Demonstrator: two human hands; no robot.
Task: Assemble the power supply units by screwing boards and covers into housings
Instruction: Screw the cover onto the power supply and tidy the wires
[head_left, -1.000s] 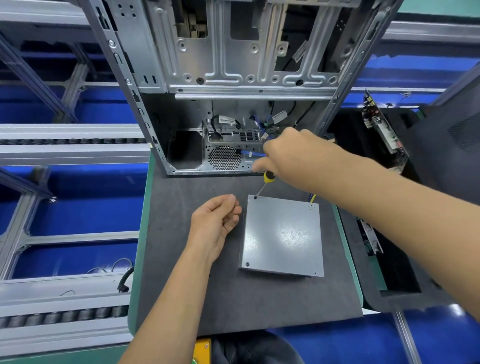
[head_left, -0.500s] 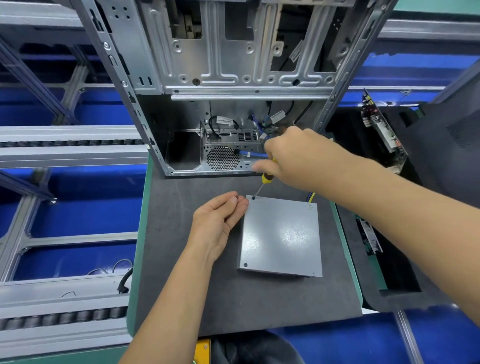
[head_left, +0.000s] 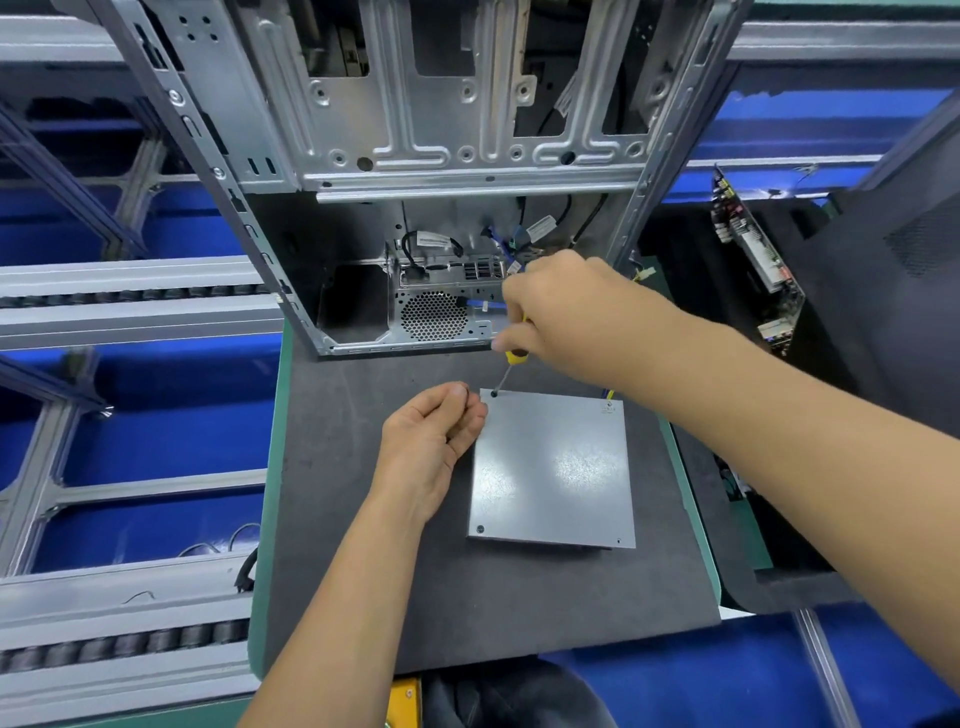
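The grey power supply cover (head_left: 553, 467) lies flat at frame centre on the dark mat (head_left: 363, 571). The right hand (head_left: 566, 317) grips a yellow-handled screwdriver (head_left: 508, 371), tip in the cover's upper-left corner. The left hand (head_left: 428, 447), fingers curled, touches the cover's left edge. The open computer chassis (head_left: 415, 130) stands behind.

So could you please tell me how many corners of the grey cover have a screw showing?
2 that I can tell on the cover: the far-left corner screw under the screwdriver tip, and the near-left one. The near-right corner shows only a small dot; the far-right is unclear.
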